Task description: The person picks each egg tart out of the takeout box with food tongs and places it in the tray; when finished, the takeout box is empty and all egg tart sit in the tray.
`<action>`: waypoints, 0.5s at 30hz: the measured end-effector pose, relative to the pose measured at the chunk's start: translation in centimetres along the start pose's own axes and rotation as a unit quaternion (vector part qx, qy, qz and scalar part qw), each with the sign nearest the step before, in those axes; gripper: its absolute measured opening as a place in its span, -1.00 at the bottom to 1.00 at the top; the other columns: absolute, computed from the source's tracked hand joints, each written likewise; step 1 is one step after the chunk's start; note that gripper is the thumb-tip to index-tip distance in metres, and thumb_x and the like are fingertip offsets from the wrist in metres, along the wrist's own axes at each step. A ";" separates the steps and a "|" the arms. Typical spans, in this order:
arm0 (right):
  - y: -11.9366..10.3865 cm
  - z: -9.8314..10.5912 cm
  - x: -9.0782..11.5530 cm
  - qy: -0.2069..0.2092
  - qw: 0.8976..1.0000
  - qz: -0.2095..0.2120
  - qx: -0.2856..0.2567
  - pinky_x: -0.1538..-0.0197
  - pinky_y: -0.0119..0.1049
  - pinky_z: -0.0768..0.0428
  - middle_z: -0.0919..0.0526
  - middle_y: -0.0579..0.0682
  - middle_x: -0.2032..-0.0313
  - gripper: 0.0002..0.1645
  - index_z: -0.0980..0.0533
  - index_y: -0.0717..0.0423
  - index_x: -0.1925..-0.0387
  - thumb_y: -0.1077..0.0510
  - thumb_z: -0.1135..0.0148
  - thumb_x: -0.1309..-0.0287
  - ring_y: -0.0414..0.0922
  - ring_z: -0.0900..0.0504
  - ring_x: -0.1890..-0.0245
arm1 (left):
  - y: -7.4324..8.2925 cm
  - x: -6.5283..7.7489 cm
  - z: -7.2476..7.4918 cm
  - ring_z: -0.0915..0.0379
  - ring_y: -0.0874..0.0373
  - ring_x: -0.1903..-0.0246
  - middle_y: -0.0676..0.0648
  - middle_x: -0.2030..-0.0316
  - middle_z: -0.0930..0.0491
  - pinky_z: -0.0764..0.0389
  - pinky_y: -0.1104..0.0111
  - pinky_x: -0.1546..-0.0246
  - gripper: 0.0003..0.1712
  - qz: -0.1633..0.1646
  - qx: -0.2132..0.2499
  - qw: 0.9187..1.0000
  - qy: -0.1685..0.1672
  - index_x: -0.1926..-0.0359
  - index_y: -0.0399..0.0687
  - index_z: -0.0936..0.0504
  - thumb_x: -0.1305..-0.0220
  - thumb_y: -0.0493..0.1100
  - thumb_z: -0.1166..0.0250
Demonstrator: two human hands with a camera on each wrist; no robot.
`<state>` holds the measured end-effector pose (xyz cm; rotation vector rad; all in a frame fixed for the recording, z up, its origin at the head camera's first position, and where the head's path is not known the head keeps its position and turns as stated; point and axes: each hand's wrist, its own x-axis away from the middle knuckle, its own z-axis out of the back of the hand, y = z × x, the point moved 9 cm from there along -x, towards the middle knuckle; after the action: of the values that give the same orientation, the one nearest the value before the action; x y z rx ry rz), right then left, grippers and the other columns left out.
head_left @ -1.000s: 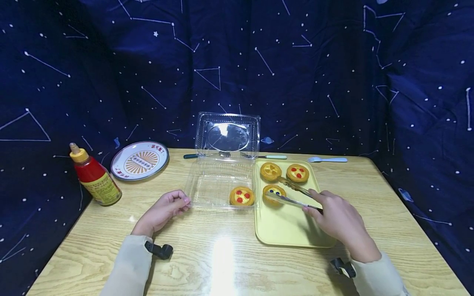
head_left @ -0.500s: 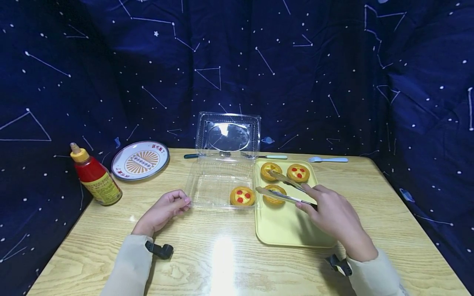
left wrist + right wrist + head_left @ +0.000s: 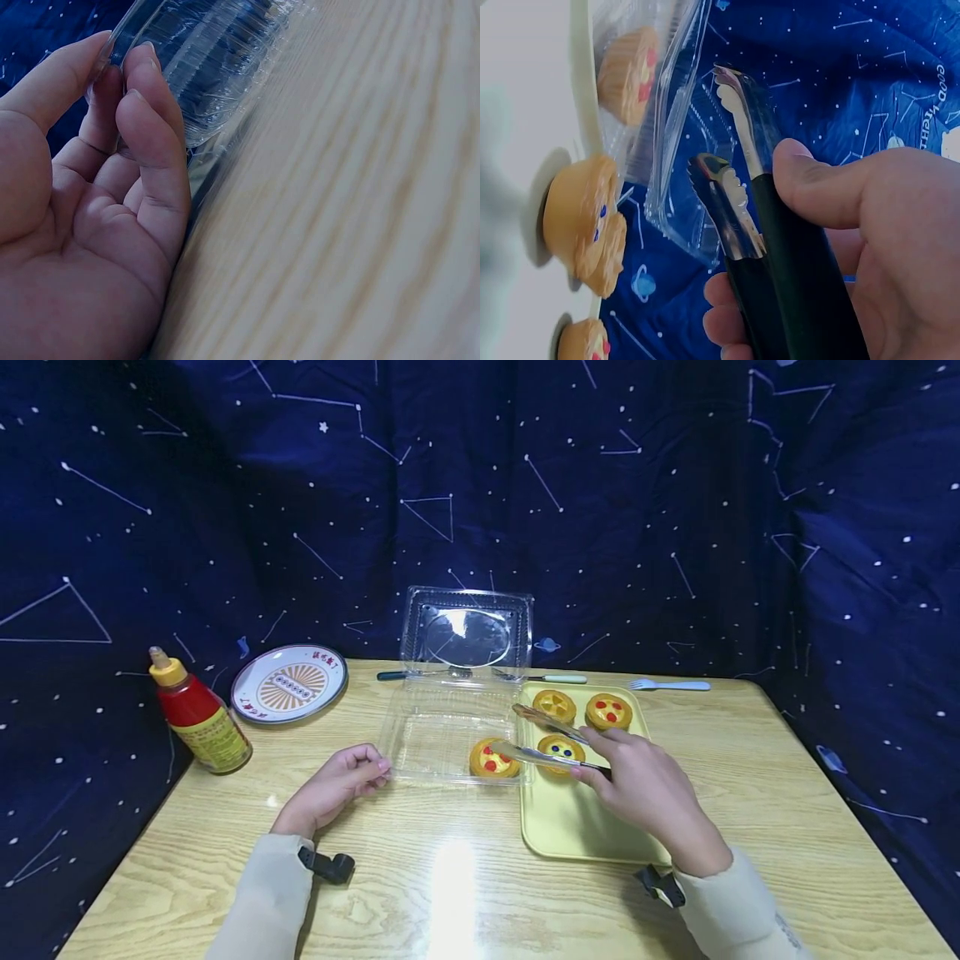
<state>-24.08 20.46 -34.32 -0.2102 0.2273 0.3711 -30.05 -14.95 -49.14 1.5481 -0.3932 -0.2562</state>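
Observation:
My left hand pinches the near left corner of a clear plastic clamshell box, whose lid stands up at the back. One egg tart with red dots sits in the box's front right part. My right hand grips the black handles of metal food tongs. The tongs' arms are spread with nothing between them, reaching over the box's right side and overlapping the tart in the head view. On the yellow tray lie a plain-topped tart, a red-dotted tart and a blue-dotted tart.
A red sauce bottle and a round patterned plate stand at the left. Behind the box lie utensils with a dark green handle and a pale green handle. A light blue fork lies at the back right.
My right hand has moved left with the tongs, from around the blue-dotted tart to the box's right side. That tart stays on the tray. My left hand keeps its hold.

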 end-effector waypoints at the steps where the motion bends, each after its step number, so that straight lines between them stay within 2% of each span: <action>1: -0.3 -0.1 -0.1 -0.002 1.000 0.002 0.002 0.12 0.16 -0.57 -0.62 0.19 -0.06 -0.28 -0.49 0.09 -0.26 -0.18 -0.37 -0.16 0.19 -0.62 0.02 | 0.0 0.0 0.0 -0.46 0.08 0.24 -0.08 0.26 -0.52 -0.48 0.33 0.22 -0.79 0.001 0.001 1.000 0.001 0.33 -0.14 -0.46 -0.45 -0.14 -0.19; 6: -1.5 -0.4 -0.9 -0.009 1.000 0.017 0.017 0.28 0.05 -0.60 -0.66 0.12 0.11 -0.32 -0.54 0.08 -0.21 -0.17 -0.40 -0.14 0.07 -0.66 0.22 | 0.0 0.1 0.1 -0.45 0.09 0.24 -0.06 0.27 -0.52 -0.47 0.33 0.22 -0.79 -0.002 0.002 1.000 0.001 0.34 -0.12 -0.44 -0.45 -0.14 -0.18; 10: -2.3 -0.8 -1.6 -0.017 0.999 0.029 0.023 0.39 -0.08 -0.56 -0.64 0.06 0.24 -0.35 -0.57 0.06 -0.16 -0.18 -0.41 -0.13 -0.04 -0.60 0.40 | 0.1 0.1 0.1 -0.45 0.09 0.24 -0.07 0.27 -0.52 -0.47 0.33 0.23 -0.80 -0.004 0.003 1.000 -0.001 0.34 -0.12 -0.44 -0.46 -0.16 -0.17; 13: -2.7 -1.4 -2.0 -0.030 0.999 0.034 0.024 0.38 -0.08 -0.55 -0.64 0.06 0.25 -0.37 -0.58 0.06 -0.15 -0.17 -0.42 -0.12 -0.05 -0.60 0.39 | 0.1 0.1 0.1 -0.46 0.09 0.24 -0.09 0.25 -0.51 -0.48 0.33 0.22 -0.80 -0.005 0.004 1.000 -0.002 0.35 -0.11 -0.44 -0.46 -0.17 -0.17; 15: -2.9 -1.8 -2.3 -0.039 0.998 0.036 0.026 0.34 -0.05 -0.57 -0.66 0.09 0.19 -0.36 -0.57 0.07 -0.15 -0.17 -0.42 -0.12 -0.02 -0.63 0.35 | 0.2 0.1 0.0 -0.46 0.10 0.24 -0.10 0.24 -0.50 -0.48 0.33 0.22 -0.81 -0.005 0.004 1.000 -0.004 0.35 -0.11 -0.44 -0.46 -0.17 -0.17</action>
<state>-25.41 16.56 -34.93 -0.1362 0.1671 0.4433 -30.01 -14.98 -48.98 1.5581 -0.3932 -0.2697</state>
